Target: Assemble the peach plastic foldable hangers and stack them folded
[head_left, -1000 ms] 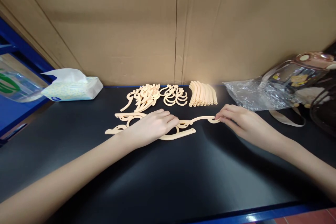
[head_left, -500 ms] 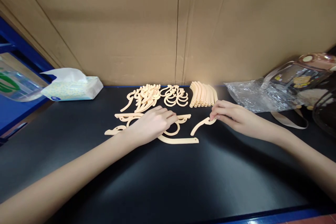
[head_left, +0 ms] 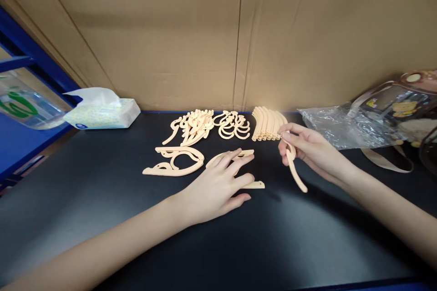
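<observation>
My right hand [head_left: 309,148] pinches a cream curved hanger arm [head_left: 297,176] by its notched upper end, and the narrow end hangs down toward me. My left hand [head_left: 215,186], fingers spread, lies over another group of hanger parts. A straight end with a small hole [head_left: 258,185] sticks out past its fingers, and much of that group is covered. Left of it lies a folded-looking cream hanger [head_left: 172,172] with curved arms around a ring-like opening. Behind are a loose heap of notched hanger arms [head_left: 196,125], several hooks [head_left: 227,131] and a neat row of curved pieces [head_left: 268,122].
A tissue pack [head_left: 105,111] stands at the back left, near a clear bottle [head_left: 27,104] by the blue frame. At the right lie a crinkled plastic bag [head_left: 344,125] and a transparent bag with a strap [head_left: 403,104]. Cardboard [head_left: 170,41] walls the back of the black table [head_left: 290,245].
My right hand has lifted and turned the hanger arm, so its narrow end now points down and right. My left hand has shifted right and nearer, its fingers now spread, uncovering the left hanger.
</observation>
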A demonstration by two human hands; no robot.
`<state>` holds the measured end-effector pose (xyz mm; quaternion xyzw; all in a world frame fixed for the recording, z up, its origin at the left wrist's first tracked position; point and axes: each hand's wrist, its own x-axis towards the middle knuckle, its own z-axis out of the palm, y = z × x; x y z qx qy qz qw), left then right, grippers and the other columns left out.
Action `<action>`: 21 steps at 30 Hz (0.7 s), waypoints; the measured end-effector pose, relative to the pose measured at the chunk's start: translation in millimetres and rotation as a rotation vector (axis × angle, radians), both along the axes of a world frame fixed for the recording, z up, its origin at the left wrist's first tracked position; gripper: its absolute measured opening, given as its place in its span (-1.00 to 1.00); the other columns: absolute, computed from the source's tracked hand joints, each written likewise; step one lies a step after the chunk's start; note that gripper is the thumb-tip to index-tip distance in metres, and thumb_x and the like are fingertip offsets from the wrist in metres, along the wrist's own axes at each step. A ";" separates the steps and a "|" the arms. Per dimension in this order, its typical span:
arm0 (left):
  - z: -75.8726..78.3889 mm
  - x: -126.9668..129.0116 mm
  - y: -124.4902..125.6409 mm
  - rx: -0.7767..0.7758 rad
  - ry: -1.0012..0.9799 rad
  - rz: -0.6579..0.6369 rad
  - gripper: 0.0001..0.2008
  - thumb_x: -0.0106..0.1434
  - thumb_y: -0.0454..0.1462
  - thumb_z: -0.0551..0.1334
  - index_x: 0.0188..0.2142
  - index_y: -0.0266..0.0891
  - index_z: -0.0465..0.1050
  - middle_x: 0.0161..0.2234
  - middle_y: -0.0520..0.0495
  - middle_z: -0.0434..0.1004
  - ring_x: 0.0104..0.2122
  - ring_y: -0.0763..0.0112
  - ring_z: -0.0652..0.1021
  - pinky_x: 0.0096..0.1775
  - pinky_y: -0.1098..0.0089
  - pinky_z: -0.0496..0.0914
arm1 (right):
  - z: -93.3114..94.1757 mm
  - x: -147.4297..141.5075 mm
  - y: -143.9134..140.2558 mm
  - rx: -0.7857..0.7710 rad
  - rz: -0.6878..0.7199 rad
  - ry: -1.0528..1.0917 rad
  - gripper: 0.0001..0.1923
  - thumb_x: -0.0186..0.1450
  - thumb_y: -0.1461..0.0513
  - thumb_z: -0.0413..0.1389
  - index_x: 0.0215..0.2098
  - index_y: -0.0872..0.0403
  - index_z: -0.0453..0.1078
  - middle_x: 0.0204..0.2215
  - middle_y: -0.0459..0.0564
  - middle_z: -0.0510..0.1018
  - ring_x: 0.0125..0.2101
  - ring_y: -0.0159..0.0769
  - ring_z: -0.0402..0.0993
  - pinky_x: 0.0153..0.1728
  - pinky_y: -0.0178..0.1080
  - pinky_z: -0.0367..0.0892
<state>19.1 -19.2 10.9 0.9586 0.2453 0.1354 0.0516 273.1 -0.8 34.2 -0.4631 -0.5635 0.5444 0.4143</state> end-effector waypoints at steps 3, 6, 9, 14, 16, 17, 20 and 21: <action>-5.7 -1.3 3.2 -0.024 0.013 0.008 -0.78 0.34 -0.16 0.15 -0.09 -0.21 0.36 0.27 -0.20 0.13 0.31 -0.05 0.02 0.22 -0.13 0.05 | -4.0 -3.1 -5.6 0.081 0.053 -0.172 -0.72 0.32 -0.01 0.06 -0.19 0.01 0.25 -0.62 -0.26 0.31 -0.72 -0.46 0.29 -0.63 -0.35 0.27; -6.0 -1.7 3.6 -0.085 0.015 0.025 -0.81 0.36 -0.17 0.12 -0.13 -0.22 0.36 0.22 -0.21 0.22 0.31 -0.02 0.04 0.23 -0.12 0.05 | -7.8 -4.4 -12.8 0.285 0.080 -0.488 -0.72 0.36 -0.01 -0.01 -0.15 0.00 0.31 -0.51 -0.17 0.41 -0.58 -0.40 0.37 -0.57 -0.33 0.28; -5.5 -1.3 2.1 -0.110 0.014 0.016 -0.86 0.38 -0.23 0.09 -0.18 -0.23 0.36 0.21 -0.22 0.23 0.30 0.03 0.07 0.24 -0.07 0.08 | -13.1 -3.4 -19.1 0.420 0.149 -0.700 -0.66 0.43 0.05 -0.12 0.01 -0.01 0.34 -0.24 -0.03 0.51 -0.23 -0.26 0.46 -0.20 -0.20 0.38; -9.8 -1.2 1.9 -0.103 -0.052 0.034 -0.90 0.40 -0.26 0.07 -0.21 -0.23 0.30 0.21 -0.19 0.21 0.28 0.10 0.15 0.25 0.00 0.11 | -21.9 -2.6 -21.8 0.528 0.220 -0.829 -0.60 0.46 0.10 -0.21 0.17 -0.02 0.24 -0.16 0.04 0.44 -0.08 -0.23 0.38 -0.06 -0.13 0.34; -11.1 -1.4 2.3 -0.108 -0.072 0.052 -0.91 0.40 -0.26 0.06 -0.21 -0.22 0.28 0.22 -0.17 0.19 0.27 0.13 0.18 0.24 0.01 0.13 | -23.2 -4.7 -21.4 0.568 0.231 -0.852 -0.63 0.46 0.11 -0.21 0.10 -0.01 0.28 -0.15 0.05 0.42 -0.12 -0.25 0.41 -0.14 -0.19 0.37; -11.2 -1.5 2.3 -0.114 -0.078 0.061 -0.91 0.41 -0.26 0.05 -0.21 -0.22 0.27 0.23 -0.17 0.19 0.26 0.14 0.18 0.24 0.01 0.14 | -23.3 -6.2 -21.4 0.575 0.239 -0.864 -0.64 0.47 0.12 -0.22 0.05 0.01 0.30 -0.16 0.05 0.42 -0.17 -0.26 0.43 -0.19 -0.21 0.38; -10.1 -1.4 1.9 -0.127 -0.084 0.076 -0.89 0.42 -0.24 0.03 -0.21 -0.21 0.27 0.23 -0.16 0.18 0.27 0.15 0.18 0.24 0.01 0.15 | -22.6 -10.7 -23.3 0.527 0.251 -0.923 -0.68 0.47 0.13 -0.25 -0.10 0.03 0.29 -0.27 -0.01 0.47 -0.36 -0.31 0.47 -0.33 -0.25 0.36; -9.6 -1.4 1.7 -0.131 -0.083 0.078 -0.88 0.42 -0.24 0.02 -0.21 -0.21 0.26 0.23 -0.16 0.19 0.27 0.15 0.17 0.24 0.01 0.15 | -22.2 -11.8 -24.5 0.501 0.243 -0.943 -0.70 0.47 0.13 -0.25 -0.11 0.03 0.27 -0.34 -0.05 0.48 -0.42 -0.31 0.46 -0.38 -0.25 0.35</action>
